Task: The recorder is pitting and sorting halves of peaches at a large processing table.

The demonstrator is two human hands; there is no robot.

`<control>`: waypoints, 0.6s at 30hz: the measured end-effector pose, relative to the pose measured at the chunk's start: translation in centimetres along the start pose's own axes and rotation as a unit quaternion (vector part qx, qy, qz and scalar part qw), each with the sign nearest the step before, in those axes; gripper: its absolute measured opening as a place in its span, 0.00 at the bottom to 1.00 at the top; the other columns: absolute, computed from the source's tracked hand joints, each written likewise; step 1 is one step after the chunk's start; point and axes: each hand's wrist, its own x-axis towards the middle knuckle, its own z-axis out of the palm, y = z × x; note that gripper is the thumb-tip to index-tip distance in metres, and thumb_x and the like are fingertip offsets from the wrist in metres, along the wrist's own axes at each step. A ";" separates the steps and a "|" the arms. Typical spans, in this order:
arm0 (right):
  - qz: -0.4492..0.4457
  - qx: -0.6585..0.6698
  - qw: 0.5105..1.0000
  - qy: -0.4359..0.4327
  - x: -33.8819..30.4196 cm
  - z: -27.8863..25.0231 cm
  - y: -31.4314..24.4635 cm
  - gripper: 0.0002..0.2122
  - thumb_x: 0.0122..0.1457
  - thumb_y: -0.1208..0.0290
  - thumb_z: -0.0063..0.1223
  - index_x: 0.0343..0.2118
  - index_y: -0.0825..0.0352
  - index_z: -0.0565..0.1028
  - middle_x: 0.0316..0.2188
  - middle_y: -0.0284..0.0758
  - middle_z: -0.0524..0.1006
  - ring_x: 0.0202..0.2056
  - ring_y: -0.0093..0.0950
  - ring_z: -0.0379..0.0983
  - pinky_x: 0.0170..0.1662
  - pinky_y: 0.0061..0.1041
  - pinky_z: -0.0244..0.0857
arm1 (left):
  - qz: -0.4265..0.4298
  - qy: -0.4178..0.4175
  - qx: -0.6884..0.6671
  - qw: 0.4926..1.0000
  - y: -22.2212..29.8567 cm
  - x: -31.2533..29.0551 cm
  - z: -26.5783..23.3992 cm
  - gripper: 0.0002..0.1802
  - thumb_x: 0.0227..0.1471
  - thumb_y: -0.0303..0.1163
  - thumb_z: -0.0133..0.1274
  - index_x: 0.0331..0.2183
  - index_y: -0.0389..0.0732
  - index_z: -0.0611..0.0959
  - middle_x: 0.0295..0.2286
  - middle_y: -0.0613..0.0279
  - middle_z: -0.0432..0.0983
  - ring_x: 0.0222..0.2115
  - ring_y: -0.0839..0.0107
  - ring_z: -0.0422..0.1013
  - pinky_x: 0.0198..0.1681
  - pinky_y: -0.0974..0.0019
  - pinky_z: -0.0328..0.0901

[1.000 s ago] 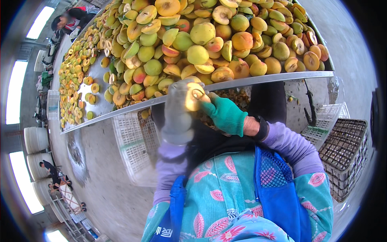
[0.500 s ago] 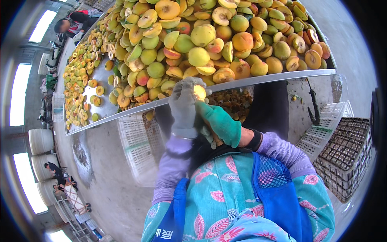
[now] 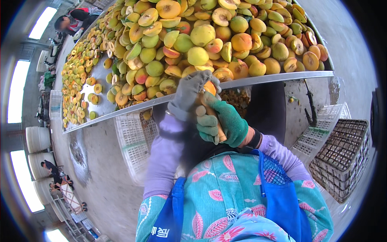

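Observation:
Just below the metal table rim, my left hand (image 3: 187, 94), in a grey glove, is closed round a peach (image 3: 209, 87). A small orange patch of it shows between thumb and fingers. My right hand (image 3: 229, 123), in a green glove with greyish fingertips, wraps round the light brown wooden handle (image 3: 221, 132) of a tool. Its working end is hidden at the peach, where both hands meet. Beyond them, a heap of yellow, green and reddish peaches (image 3: 202, 35), many cut into halves, covers much of the metal table (image 3: 282, 76).
White plastic crates stand under the table at left (image 3: 132, 151) and at right (image 3: 322, 125). A dirty, dark-stained crate (image 3: 342, 151) sits farther right. Fruit scraps (image 3: 236, 101) lie below the rim. One person (image 3: 76, 20) is at the table's far left; others (image 3: 54, 173) are beyond, near white tubs (image 3: 38, 139).
My right hand has turned, so its fingers and the wooden handle now show more. Both hands have shifted slightly right, and the peach is turned and more covered.

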 end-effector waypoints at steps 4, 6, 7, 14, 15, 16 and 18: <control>0.054 -0.065 0.993 0.078 -0.4 0.2 -0.2 0.14 0.62 0.50 0.39 0.27 0.54 0.65 0.12 0.24 0.61 0.12 0.23 0.56 0.14 0.25 0.52 | -0.009 -0.009 0.100 0.995 -0.4 -0.4 -0.6 0.13 0.57 0.35 0.48 0.32 0.34 0.76 0.25 0.57 0.74 0.26 0.68 0.71 0.29 0.66 0.70; 0.009 -0.026 1.000 0.012 -0.3 0.4 0.3 0.14 0.61 0.49 0.39 0.27 0.54 0.65 0.12 0.23 0.59 0.12 0.22 0.56 0.14 0.23 0.52 | -0.003 -0.026 0.126 0.992 -0.3 -0.3 -0.5 0.12 0.57 0.35 0.47 0.32 0.34 0.76 0.25 0.57 0.74 0.26 0.68 0.71 0.29 0.66 0.70; 0.011 -0.028 1.000 0.008 -0.2 0.6 0.1 0.14 0.61 0.49 0.39 0.27 0.54 0.65 0.12 0.23 0.59 0.12 0.22 0.56 0.14 0.23 0.52 | 0.032 -0.012 0.088 0.995 -0.2 -0.2 -0.1 0.12 0.57 0.35 0.48 0.32 0.35 0.77 0.24 0.57 0.74 0.25 0.69 0.71 0.29 0.67 0.69; 0.108 -0.063 0.992 0.022 -0.4 -0.3 -0.2 0.18 0.63 0.48 0.37 0.28 0.59 0.68 0.11 0.20 0.60 0.10 0.17 0.54 0.16 0.19 0.52 | -0.018 -0.035 0.169 0.985 0.1 -0.1 -1.9 0.16 0.57 0.38 0.48 0.29 0.34 0.78 0.26 0.59 0.75 0.25 0.71 0.71 0.32 0.70 0.67; 0.080 0.013 0.997 -0.015 -0.3 -0.4 0.9 0.19 0.63 0.48 0.36 0.29 0.59 0.68 0.11 0.20 0.59 0.10 0.17 0.54 0.16 0.19 0.52 | -0.034 -0.076 0.194 0.978 0.0 0.0 -2.1 0.17 0.57 0.39 0.48 0.29 0.33 0.79 0.26 0.59 0.75 0.26 0.71 0.71 0.32 0.70 0.67; 0.050 0.088 0.993 -0.057 0.1 -0.3 1.4 0.19 0.63 0.48 0.35 0.29 0.59 0.69 0.11 0.20 0.59 0.10 0.17 0.54 0.16 0.19 0.51 | -0.047 -0.117 0.223 0.967 0.4 0.1 -2.4 0.18 0.57 0.40 0.47 0.29 0.33 0.79 0.25 0.59 0.75 0.26 0.71 0.71 0.33 0.69 0.67; 0.032 0.084 0.995 -0.041 0.2 0.1 0.9 0.19 0.64 0.49 0.33 0.29 0.59 0.69 0.12 0.20 0.59 0.10 0.18 0.54 0.15 0.20 0.51 | 0.053 -0.152 0.150 0.976 -0.1 0.0 -1.7 0.18 0.56 0.40 0.46 0.30 0.33 0.79 0.25 0.58 0.75 0.26 0.72 0.71 0.33 0.69 0.67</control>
